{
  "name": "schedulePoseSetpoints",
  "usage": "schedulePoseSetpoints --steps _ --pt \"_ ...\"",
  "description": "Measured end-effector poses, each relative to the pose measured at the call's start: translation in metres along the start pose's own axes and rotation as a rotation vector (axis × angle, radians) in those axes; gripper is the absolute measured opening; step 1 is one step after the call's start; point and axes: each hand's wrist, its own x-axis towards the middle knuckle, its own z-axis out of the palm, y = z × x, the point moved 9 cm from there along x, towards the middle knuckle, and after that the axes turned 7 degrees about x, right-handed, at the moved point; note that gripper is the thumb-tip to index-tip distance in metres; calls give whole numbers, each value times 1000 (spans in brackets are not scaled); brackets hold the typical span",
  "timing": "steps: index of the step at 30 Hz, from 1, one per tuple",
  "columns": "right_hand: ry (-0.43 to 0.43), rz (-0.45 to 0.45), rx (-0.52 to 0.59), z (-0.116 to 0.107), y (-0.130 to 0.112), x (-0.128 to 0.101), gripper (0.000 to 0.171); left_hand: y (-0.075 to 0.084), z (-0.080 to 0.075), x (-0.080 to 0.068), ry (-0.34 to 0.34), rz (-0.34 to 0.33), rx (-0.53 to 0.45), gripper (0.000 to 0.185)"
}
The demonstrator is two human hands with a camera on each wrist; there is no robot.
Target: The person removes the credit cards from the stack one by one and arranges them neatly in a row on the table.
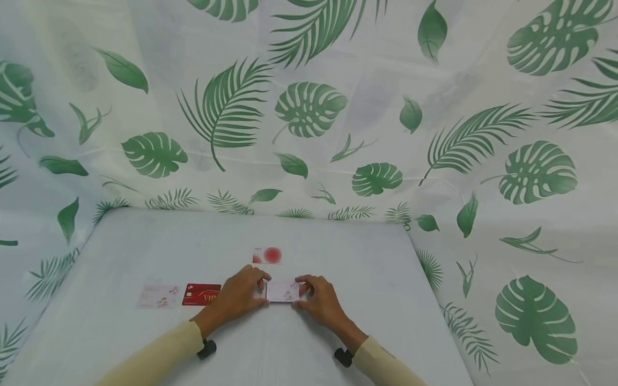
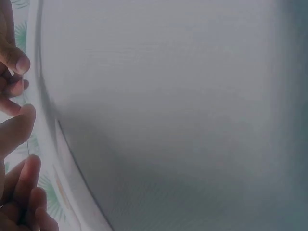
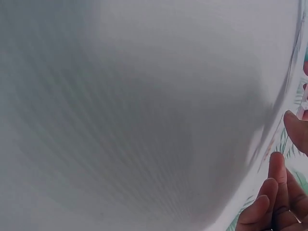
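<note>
Pale card (image 1: 282,290) lies flat between left hand (image 1: 240,296) and right hand (image 1: 321,302), both grips pinching its ends.

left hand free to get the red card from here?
Probably yes. The red card lies flat just beside the left hand, nothing on it, but that hand now pinches the pale card with the right hand.

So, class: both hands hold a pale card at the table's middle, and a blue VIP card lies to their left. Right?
Not quite: the VIP card is red, as the head view shows. Both hands, left and right, do hold the pale card.
</note>
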Motion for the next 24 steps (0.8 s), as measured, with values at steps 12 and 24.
schedulePoseSetpoints --steps 12,24 --pt "-7 8 -26 3 4 -3 54 2 10 -2 -11 15 26 54" --pt "0 41 -61 6 8 0 55 0 13 1 -40 -1 74 52"
